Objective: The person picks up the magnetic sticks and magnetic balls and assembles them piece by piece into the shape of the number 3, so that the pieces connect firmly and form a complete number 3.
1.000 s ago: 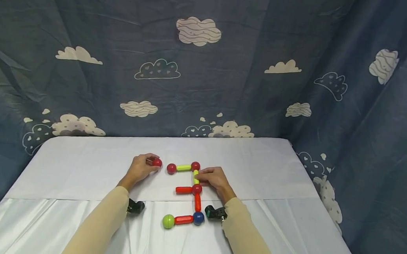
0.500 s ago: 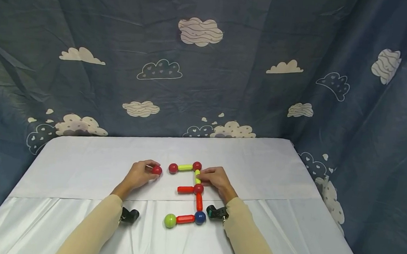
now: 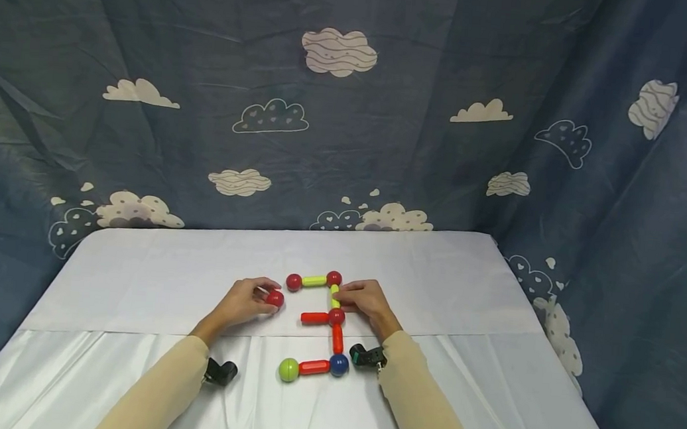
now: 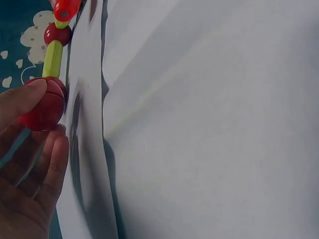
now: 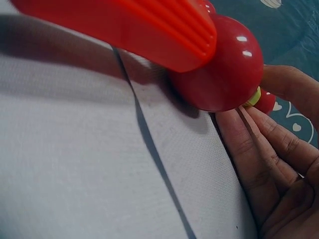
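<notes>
My left hand (image 3: 246, 302) pinches a loose red ball (image 3: 274, 299) between thumb and fingers, just left of the joined rods and balls. With my right hand (image 3: 367, 300) I pinch an upright yellow-green rod (image 3: 334, 296). That rod links a red ball (image 3: 334, 278) at the top to another red ball (image 3: 336, 316) below. From the lower ball a red rod (image 3: 315, 318) points left, its left end bare and near the held ball. In the right wrist view this rod (image 5: 149, 30) partly covers its ball (image 5: 224, 67).
At the far left end of the upper yellow-green rod (image 3: 314, 281) sits a red ball (image 3: 293, 282). Nearer me, a red rod (image 3: 337, 338) leads to a blue ball (image 3: 338, 364), then another red rod (image 3: 314, 367) and a green ball (image 3: 288, 369). White cloth (image 3: 464, 283) covers the table.
My left hand has brought the red ball toward me and rightward, closer to the bare end of the red rod. My right hand keeps its hold on the yellow-green rod.
</notes>
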Demonstrator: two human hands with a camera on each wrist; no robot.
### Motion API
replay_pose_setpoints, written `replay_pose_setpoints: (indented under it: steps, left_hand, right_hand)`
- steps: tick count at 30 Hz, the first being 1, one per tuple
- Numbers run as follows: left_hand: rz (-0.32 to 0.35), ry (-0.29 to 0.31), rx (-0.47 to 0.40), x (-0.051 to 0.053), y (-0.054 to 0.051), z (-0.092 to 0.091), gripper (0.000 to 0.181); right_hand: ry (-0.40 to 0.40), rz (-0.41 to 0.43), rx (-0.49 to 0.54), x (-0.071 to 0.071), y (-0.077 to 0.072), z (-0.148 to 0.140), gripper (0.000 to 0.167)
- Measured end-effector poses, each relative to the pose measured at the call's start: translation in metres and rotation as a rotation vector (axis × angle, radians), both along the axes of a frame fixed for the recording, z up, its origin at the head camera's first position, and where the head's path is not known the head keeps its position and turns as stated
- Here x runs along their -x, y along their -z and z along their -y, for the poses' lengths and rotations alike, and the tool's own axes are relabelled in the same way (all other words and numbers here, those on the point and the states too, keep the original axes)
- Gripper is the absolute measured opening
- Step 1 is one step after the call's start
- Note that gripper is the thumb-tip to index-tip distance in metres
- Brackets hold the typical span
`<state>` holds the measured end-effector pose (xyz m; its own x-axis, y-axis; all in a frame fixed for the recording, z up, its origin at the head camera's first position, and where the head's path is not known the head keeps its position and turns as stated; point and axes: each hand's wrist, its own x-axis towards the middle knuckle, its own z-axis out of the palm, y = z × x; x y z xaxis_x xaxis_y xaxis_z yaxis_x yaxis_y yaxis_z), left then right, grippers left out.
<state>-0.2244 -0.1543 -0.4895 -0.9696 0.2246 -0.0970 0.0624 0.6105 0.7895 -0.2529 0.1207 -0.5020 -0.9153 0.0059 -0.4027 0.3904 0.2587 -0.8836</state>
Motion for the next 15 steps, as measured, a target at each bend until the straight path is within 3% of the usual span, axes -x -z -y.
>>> replay_pose_setpoints:
  steps: [10,15]
  left_hand:
    - [0.046,0.029,0.029,-0.007,-0.004,-0.008,0.036]
    - [0.026,0.056,0.031,-0.011,-0.003,-0.01,0.035]
  right_hand:
    - [0.001,0.002,0.001,-0.001,0.0,-0.001,0.032]
    - [-0.003,-0.007,0.005,-0.001,0.001,-0.001,0.032]
